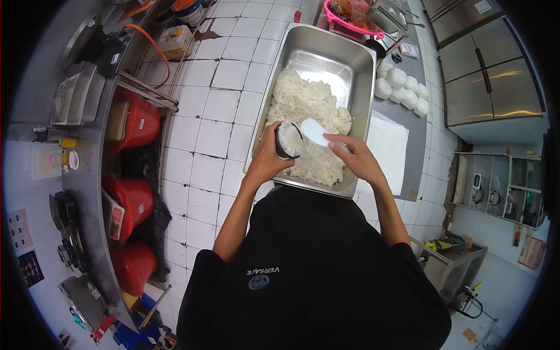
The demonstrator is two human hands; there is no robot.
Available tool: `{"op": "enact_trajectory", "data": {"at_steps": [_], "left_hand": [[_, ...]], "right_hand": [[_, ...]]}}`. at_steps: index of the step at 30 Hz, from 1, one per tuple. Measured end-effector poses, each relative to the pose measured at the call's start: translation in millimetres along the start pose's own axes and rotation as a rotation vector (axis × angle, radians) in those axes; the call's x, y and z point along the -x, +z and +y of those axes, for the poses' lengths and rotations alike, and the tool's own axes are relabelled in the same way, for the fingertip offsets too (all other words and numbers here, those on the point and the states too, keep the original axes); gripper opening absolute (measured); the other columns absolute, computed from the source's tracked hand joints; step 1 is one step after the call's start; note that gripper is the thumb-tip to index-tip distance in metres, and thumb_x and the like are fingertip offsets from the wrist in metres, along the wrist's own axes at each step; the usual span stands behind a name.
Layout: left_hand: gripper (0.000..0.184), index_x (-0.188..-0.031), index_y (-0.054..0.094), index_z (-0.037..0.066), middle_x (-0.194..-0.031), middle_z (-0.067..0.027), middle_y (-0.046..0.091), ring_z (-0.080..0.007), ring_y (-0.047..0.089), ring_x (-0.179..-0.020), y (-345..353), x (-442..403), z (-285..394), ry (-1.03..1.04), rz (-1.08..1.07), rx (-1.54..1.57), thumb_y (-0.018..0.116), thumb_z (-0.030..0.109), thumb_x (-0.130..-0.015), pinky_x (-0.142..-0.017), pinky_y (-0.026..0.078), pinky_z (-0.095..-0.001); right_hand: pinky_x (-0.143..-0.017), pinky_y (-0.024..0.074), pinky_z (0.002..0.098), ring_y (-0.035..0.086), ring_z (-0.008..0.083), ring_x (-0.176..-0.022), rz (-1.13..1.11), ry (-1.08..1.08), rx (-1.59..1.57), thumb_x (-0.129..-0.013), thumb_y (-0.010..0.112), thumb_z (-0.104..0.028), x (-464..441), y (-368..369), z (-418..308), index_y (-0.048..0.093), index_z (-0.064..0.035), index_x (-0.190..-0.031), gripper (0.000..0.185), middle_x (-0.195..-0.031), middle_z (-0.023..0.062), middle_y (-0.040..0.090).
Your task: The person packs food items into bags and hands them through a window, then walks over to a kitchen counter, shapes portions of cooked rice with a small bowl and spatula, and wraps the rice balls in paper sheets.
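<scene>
My left hand (267, 156) is wrapped round a small dark-rimmed cup (288, 140) with white rice in it, held over the lower left part of a deep steel tray (368, 76). In my right hand (357, 154) is a white paddle (315, 133), its flat blade close to the cup's right side. Cooked rice (309, 99) covers much of the tray's floor, and bare metal shows at its far end. Whether the paddle's blade touches the cup I cannot tell.
Several white wrapped bundles (398, 87) stand right of the tray, beyond a white sheet (388, 149). A pink basket (344, 24) with food is at the far end. Red bins (131, 204) sit under the steel counter on the left.
</scene>
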State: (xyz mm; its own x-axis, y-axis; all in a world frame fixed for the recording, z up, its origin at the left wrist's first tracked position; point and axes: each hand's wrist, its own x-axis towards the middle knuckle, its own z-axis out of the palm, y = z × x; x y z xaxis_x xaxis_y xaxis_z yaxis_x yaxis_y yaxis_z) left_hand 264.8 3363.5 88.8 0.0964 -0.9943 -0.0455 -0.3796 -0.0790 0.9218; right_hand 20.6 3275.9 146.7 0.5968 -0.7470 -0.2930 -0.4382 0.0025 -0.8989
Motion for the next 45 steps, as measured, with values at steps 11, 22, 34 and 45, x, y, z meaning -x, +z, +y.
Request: {"op": "enact_trajectory", "data": {"at_steps": [11, 22, 34, 45], "left_hand": [[0.093, -0.14, 0.035, 0.004, -0.133, -0.0201, 0.049, -0.0378, 0.049, -0.129, 1, 6, 15, -0.083, -0.031, 0.082, 0.083, 0.002, -0.061, -0.106, 0.043, -0.0404], [0.096, -0.14, 0.032, 0.005, -0.136, -0.0227, 0.051, -0.0413, 0.051, -0.127, -3, 3, 21, 0.052, -0.05, -0.043, 0.087, 0.0, -0.061, -0.103, 0.046, -0.043], [0.1, -0.135, 0.031, 0.0, -0.13, -0.023, 0.049, -0.0374, 0.052, -0.123, 17, -3, 36, 0.063, 0.271, -0.025, 0.094, 0.013, -0.058, -0.102, 0.045, -0.0424], [0.095, -0.131, 0.031, 0.0, -0.127, -0.022, 0.051, -0.0347, 0.055, -0.122, -2, -2, 33, 0.022, 0.115, 0.093, 0.092, 0.011, -0.06, -0.102, 0.046, -0.0407]], "right_hand": [[-0.091, 0.0505, 0.0331, 0.069, 0.0248, -0.102, -0.007, -0.179, 0.087, -0.099, 0.061, -0.022, 0, 37, 8, 0.066, -0.008, -0.129, 0.033, -0.12, 0.0193, 0.069], [-0.095, 0.0478, 0.0344, 0.067, 0.0255, -0.108, 0.041, -0.062, 0.009, -0.1, 0.061, -0.024, 8, 26, -10, 0.065, -0.0073, -0.128, 0.033, -0.119, 0.018, 0.069], [-0.093, 0.0472, 0.0291, 0.064, 0.015, -0.104, 0.246, 0.014, -0.022, -0.1, 0.059, -0.02, 30, 60, -19, 0.062, -0.0076, -0.131, 0.033, -0.115, 0.0172, 0.071], [-0.096, 0.047, 0.031, 0.064, 0.0178, -0.107, 0.186, -0.176, 0.038, -0.102, 0.058, -0.02, 23, 56, -23, 0.064, -0.0053, -0.129, 0.032, -0.121, 0.0154, 0.069]]}}
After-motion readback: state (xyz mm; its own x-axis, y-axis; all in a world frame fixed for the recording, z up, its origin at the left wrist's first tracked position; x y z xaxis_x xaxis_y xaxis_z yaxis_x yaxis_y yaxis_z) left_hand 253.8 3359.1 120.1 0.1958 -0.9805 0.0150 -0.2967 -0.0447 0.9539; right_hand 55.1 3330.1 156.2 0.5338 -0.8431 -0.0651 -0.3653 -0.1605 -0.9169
